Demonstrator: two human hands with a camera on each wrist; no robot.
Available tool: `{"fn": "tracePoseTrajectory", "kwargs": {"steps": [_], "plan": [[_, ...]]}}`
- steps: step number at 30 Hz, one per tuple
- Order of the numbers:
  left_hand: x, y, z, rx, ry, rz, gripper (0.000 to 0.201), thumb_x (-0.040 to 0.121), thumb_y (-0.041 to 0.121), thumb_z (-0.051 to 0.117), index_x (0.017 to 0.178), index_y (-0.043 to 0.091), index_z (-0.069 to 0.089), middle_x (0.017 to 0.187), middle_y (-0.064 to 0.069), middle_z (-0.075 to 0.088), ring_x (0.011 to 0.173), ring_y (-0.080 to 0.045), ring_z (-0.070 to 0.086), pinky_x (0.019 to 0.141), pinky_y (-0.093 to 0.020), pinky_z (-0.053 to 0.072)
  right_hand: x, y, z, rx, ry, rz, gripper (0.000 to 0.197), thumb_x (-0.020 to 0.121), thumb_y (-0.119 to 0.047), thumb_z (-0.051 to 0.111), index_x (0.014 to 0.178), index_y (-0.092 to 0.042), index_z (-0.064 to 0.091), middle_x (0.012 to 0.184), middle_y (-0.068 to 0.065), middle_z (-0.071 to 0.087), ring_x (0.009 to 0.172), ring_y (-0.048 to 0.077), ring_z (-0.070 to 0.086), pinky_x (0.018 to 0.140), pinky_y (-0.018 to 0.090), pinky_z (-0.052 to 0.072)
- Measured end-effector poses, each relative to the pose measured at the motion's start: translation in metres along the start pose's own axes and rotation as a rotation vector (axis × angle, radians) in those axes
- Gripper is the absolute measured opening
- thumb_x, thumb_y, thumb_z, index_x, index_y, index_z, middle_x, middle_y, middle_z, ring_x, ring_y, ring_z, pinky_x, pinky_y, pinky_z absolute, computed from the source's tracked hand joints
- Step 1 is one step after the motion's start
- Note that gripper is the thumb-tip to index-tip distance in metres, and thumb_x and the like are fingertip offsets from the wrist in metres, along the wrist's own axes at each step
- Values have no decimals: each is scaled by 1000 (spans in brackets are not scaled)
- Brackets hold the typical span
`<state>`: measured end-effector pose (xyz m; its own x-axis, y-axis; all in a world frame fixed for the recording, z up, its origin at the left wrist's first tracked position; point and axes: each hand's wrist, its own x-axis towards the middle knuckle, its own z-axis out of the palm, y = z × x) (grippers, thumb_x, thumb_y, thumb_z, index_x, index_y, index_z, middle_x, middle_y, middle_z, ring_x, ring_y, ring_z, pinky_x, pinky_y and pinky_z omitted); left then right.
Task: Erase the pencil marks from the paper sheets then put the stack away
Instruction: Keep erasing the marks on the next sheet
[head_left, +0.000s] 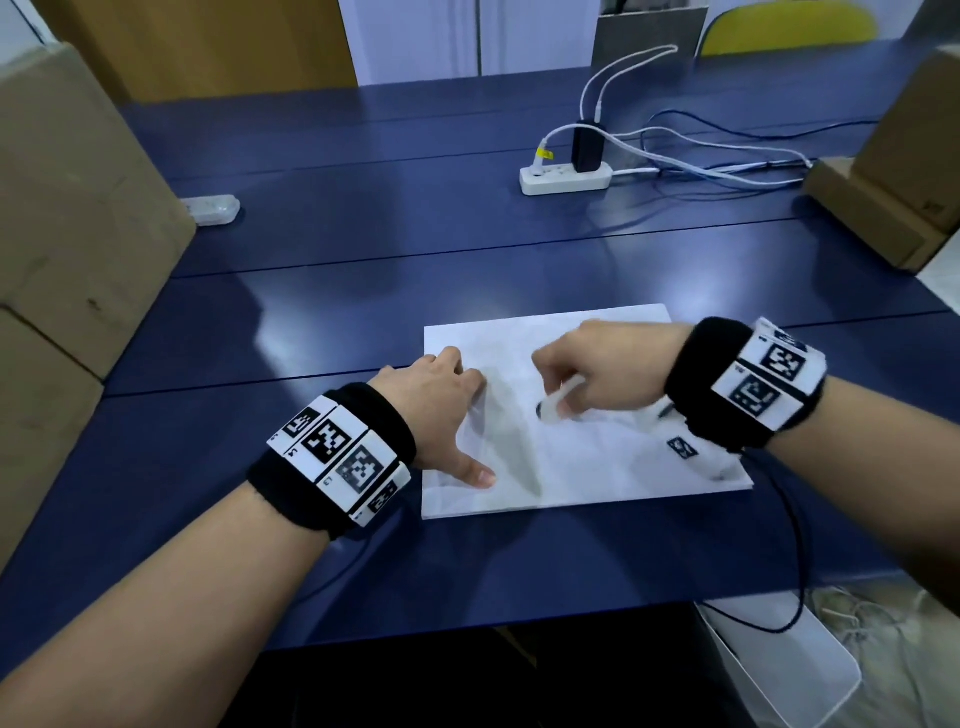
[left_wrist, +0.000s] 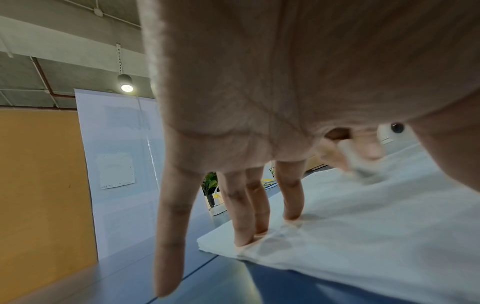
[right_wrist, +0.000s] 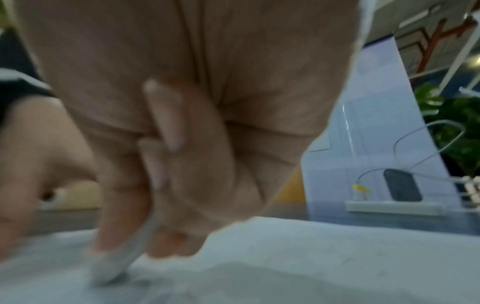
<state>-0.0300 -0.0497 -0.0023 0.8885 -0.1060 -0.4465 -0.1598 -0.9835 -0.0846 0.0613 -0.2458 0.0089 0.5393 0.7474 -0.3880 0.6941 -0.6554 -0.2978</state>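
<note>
While left hand (head_left: 439, 402) flat on paper (head_left: 597, 467), right hand (head_left: 597, 369) pinches eraser (head_left: 558, 402)

A dark blue table (head_left: 363, 249) stands before an orange wall panel (left_wrist: 39, 185), a ceiling lamp (left_wrist: 126, 84) lit above.

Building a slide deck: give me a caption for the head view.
Left hand presses the paper stack flat while the right hand rubs a white eraser across it.

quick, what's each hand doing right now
Left hand: open, fingers pressing flat on the paper stack.
Right hand: gripping the eraser against the paper.
</note>
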Motion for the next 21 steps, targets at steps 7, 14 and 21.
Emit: {"fn": "tracePoseTrajectory", "kwargs": {"steps": [7, 14, 21], "plan": [[2, 0, 0, -7, -6, 0, 103, 57, 82, 67, 138, 25, 39, 127, 1, 38, 117, -20, 46, 89, -47, 49, -2, -6, 0, -37, 33, 47, 16, 87, -37, 67, 86, -26, 56, 79, -7, 59, 86, 21, 58, 68, 32, 43], [3, 0, 1, -13, -9, -2, 106, 58, 82, 67, 141, 24, 36, 128, 2, 37, 119, -19, 45, 89, -44, 49, -10, -7, 9, 72, -202, -70, 12, 84, -23, 74, 85, -25, 62, 90, -1, 71, 86, 19, 62, 76, 33, 49], [3, 0, 0, -12, 6, 3, 103, 57, 82, 68, 138, 26, 40, 125, 1, 39, 115, -20, 47, 88, -44, 51, 4, 5, -6, -13, 129, 120, 18, 86, -42, 66, 84, -27, 56, 86, -5, 64, 91, 24, 61, 62, 31, 41]]}}
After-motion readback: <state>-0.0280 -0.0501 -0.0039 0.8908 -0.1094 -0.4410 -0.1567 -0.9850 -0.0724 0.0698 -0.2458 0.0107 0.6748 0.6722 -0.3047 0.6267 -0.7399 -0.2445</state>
